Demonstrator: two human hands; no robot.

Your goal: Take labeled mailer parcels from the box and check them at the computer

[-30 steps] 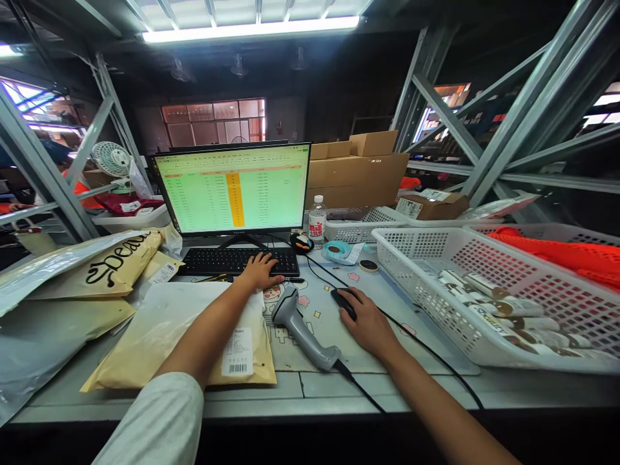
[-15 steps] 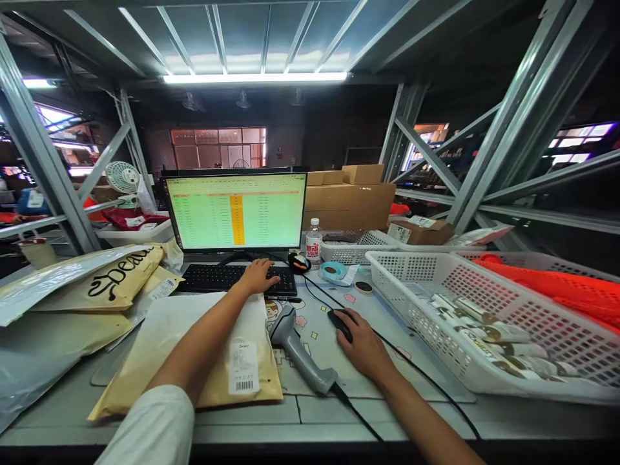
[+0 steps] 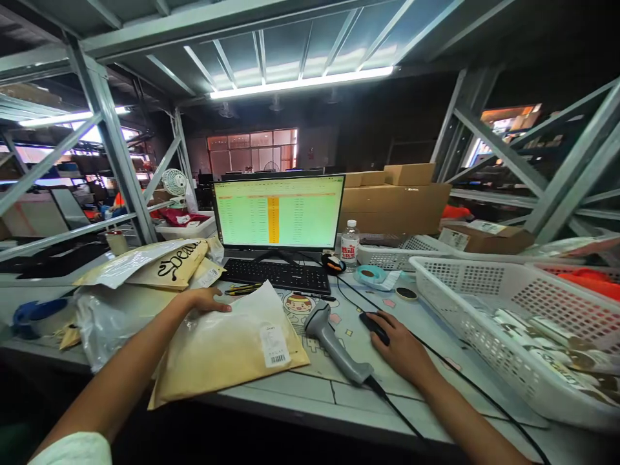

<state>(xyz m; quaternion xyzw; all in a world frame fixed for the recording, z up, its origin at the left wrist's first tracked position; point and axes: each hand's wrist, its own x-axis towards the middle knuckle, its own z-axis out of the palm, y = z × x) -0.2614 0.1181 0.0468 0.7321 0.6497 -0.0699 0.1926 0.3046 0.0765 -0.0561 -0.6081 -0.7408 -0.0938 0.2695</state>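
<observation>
My left hand (image 3: 207, 301) is at the upper left edge of a yellow padded envelope (image 3: 217, 355), thumb over its face and fingers closed on the edge. The envelope bears a white barcode label (image 3: 274, 345), and its top corner stands up a little. My right hand (image 3: 400, 342) rests curled over a black computer mouse (image 3: 375, 328) on the printed desk mat. Between the hands lies a grey barcode scanner (image 3: 339, 349), its cable running toward me. Behind the envelope are a black keyboard (image 3: 285, 276) and several pencils (image 3: 245, 289).
A monitor (image 3: 278, 216) showing a spreadsheet stands at the back, beside a water bottle (image 3: 349, 244) and a tape roll (image 3: 371, 274). Stacked mailers (image 3: 179, 265) lie left. On the right, a white perforated basket (image 3: 436, 284) holds wrapped rolls. Metal shelf posts (image 3: 109, 123) frame the desk.
My left hand has left the keyboard and moved down left onto the padded envelope, which has turned slightly. My right hand stays on the mouse. The view has swung left and tilted.
</observation>
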